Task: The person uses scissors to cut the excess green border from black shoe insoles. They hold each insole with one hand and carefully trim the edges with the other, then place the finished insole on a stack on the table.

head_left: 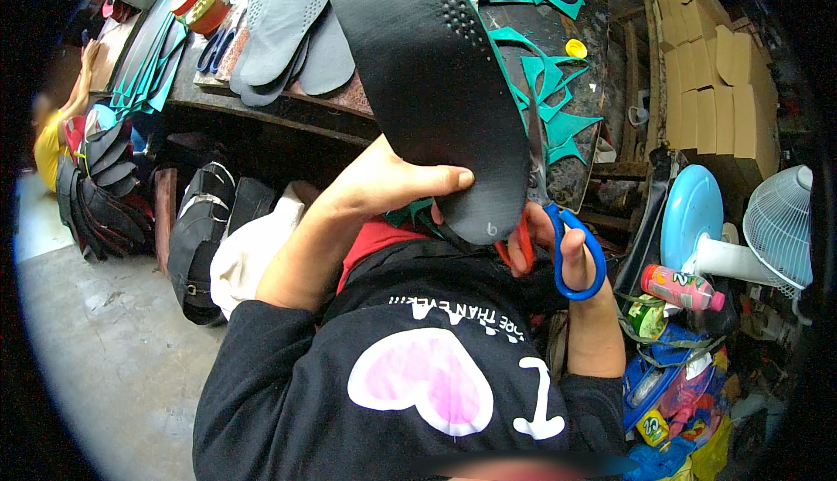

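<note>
My left hand (397,180) grips a black insole (427,88) near its heel end, thumb lying on top and fingers hidden beneath. Small perforations dot the insole's far part. In my right hand (571,254) is a pair of scissors (580,276) with one blue and one red handle loop. Its blades point away from me, along the insole's right edge. Teal offcuts (549,102) lie on the worktable just beyond the blades.
Grey insoles (283,23) are stacked on the dark worktable (196,93), near a red-lidded jar (199,6). At right stand a white fan (767,228), a blue round stool top (691,215), a pink bottle (680,287) and cardboard boxes (715,80). Another person (52,145) is at far left.
</note>
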